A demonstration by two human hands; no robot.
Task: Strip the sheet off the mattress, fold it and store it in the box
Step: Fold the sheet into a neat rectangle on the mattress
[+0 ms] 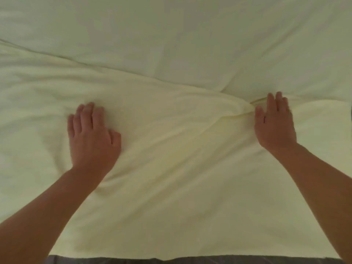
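I see the pale yellow sheet [171,159] filling nearly the whole frame, its near edge at the bottom above a dark strip [133,260]. My left hand [91,136] lies flat on it at centre left, fingers straight, grasping nothing. My right hand [274,122] presses flat at centre right, beside bunched creases. A fold edge runs from upper left toward it.

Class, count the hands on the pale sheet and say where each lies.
2. The left hand lies flat on the sheet left of centre; the right hand lies flat at the right, beside a bunched crease. No others seem hidden.
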